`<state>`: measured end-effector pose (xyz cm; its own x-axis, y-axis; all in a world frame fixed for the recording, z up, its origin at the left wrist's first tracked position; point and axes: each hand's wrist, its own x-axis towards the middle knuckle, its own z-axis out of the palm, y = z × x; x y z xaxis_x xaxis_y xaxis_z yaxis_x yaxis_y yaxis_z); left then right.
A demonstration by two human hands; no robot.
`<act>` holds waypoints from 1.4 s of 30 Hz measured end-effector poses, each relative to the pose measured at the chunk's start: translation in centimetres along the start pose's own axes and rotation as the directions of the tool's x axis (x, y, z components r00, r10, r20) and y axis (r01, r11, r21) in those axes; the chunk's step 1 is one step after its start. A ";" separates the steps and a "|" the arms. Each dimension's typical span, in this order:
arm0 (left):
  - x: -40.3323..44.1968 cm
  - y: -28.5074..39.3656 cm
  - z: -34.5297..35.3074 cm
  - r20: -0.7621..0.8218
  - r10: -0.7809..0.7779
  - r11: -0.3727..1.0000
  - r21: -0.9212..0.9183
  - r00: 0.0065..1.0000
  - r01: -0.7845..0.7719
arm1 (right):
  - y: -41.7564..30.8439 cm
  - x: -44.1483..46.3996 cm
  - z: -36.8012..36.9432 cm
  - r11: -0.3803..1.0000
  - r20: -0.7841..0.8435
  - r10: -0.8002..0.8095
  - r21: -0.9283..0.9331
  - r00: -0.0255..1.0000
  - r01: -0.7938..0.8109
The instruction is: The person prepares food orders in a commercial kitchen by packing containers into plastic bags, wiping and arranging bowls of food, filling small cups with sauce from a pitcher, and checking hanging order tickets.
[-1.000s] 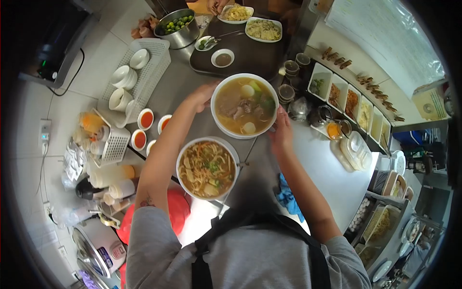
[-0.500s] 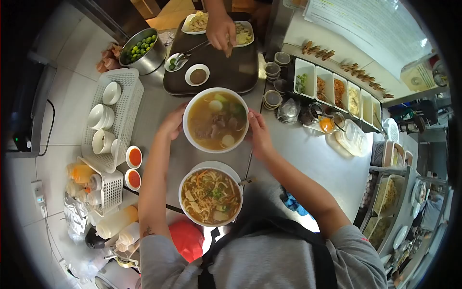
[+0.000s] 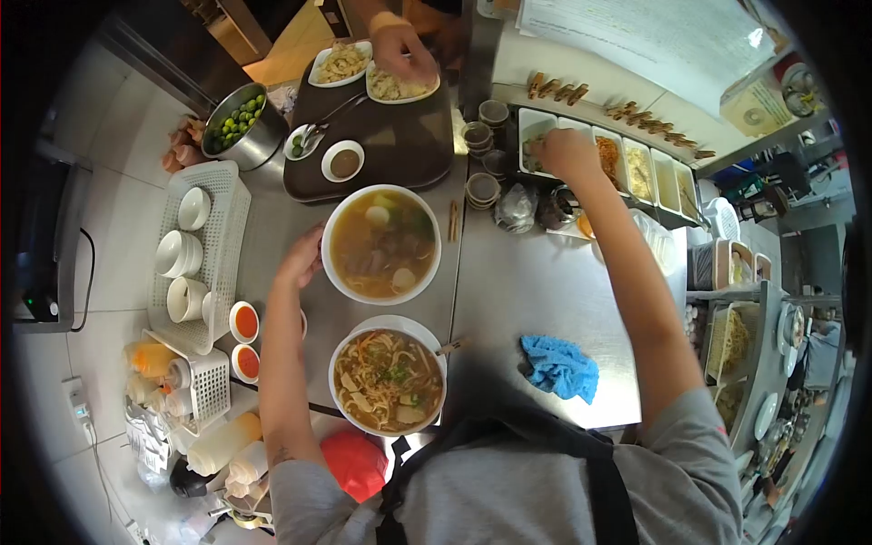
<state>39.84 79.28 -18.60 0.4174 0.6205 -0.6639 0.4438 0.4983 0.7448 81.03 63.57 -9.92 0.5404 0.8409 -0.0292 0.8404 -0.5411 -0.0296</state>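
Note:
A white bowl of clear soup (image 3: 381, 245) with meat, greens and round pale pieces stands on the steel counter. My left hand (image 3: 302, 257) rests against its left side, fingers at the rim and partly hidden. My right hand (image 3: 565, 154) reaches into the first white tub (image 3: 536, 124) of the topping row, where some green bits show; its fingertips are down in the tub and hard to make out. Closer to my body is a bowl of noodle soup (image 3: 388, 381) on a white plate, a clothespin at its right edge. Another clothespin (image 3: 453, 222) lies right of the clear soup.
Beyond the bowls, a dark tray (image 3: 400, 136) holds two food plates and a sauce dish. Another person's hand (image 3: 403, 50) is over one plate. A pot of green citrus (image 3: 243, 127), a basket of small bowls (image 3: 234, 195) and a blue cloth (image 3: 560, 367) surround the work area.
My right hand has left the clear soup bowl and moved to the topping tubs. The bowl now stands with only my left hand at it. A clothespin now lies beside it.

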 end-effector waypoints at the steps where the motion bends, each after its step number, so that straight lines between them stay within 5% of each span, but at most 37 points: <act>1: 0.1 0.1 -0.2 0.007 -0.007 0.999 0.039 1.000 0.007 | 0.3 1.2 1.2 0.999 0.073 -0.021 -0.044 0.997 0.025; 6: -1.4 0.1 0.1 -0.164 0.057 0.990 0.136 0.985 -0.035 | -0.1 4.7 0.1 0.990 0.489 0.045 -0.137 0.871 0.026; 7: -2.3 0.8 0.7 -0.225 0.103 0.983 0.172 0.969 -0.064 | 0.4 4.5 0.2 0.987 0.290 -0.005 -0.152 0.957 0.052; 9: -2.8 1.5 1.5 -0.316 0.584 0.729 0.610 0.748 -0.311 | 1.2 5.1 0.4 0.969 0.175 -0.056 -0.226 0.983 0.095; 10: -3.3 1.8 2.1 -0.258 0.780 0.509 0.790 0.570 -0.340 | 1.4 5.1 0.6 0.958 0.121 -0.086 -0.263 0.989 0.115; 12: -7.9 6.6 8.1 -0.095 0.886 0.302 0.860 0.454 -0.410 | 0.8 3.0 0.9 0.934 0.134 -0.169 -0.296 0.976 0.202; 16: -8.6 6.7 15.7 0.246 0.841 0.096 0.809 0.482 -0.580 | -0.4 -0.3 -1.8 0.922 0.192 -0.261 -0.241 0.946 0.303; 19: -8.4 6.2 17.9 0.312 0.810 0.100 0.760 0.496 -0.642 | 2.8 3.8 0.3 0.978 0.149 -0.163 -0.110 0.975 0.180; 22: -8.4 7.5 16.9 0.167 0.875 0.170 0.772 0.454 -0.612 | 5.7 4.3 3.6 0.903 0.012 -0.358 -0.248 0.934 0.350; 25: -8.5 7.9 13.0 0.014 0.925 0.204 0.824 0.380 -0.528 | 7.4 3.0 2.7 0.715 0.171 -0.616 -0.288 0.769 0.637; 28: -8.4 6.4 9.4 -0.128 0.892 0.364 0.772 0.433 -0.521 | 9.1 2.1 2.7 0.599 -0.194 -0.765 0.137 0.614 0.789; 30: -8.2 5.3 7.6 -0.211 0.841 0.501 0.650 0.498 -0.571 | 9.4 1.7 1.7 0.787 0.152 -0.489 0.503 0.859 0.359; 31: -7.9 4.4 6.6 -0.238 0.839 0.510 0.660 0.490 -0.552 | 9.4 1.6 0.8 0.803 0.361 -0.346 0.591 0.866 0.075; 34: -8.2 2.4 4.1 -0.346 0.792 0.593 0.632 0.503 -0.499 | 9.9 0.9 -1.3 0.675 0.648 -0.209 0.637 0.733 -0.371; 42: -5.8 -1.5 -1.7 -0.321 0.691 0.645 0.679 0.648 -0.351 | 12.2 -0.8 -0.9 0.383 0.546 -0.264 0.816 0.795 -0.434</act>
<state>35.36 75.93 -15.74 0.3223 0.9407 0.1059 0.6778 -0.3074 0.6679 90.93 56.31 -9.38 0.1852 0.8066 -0.5613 0.0543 -0.5787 -0.8137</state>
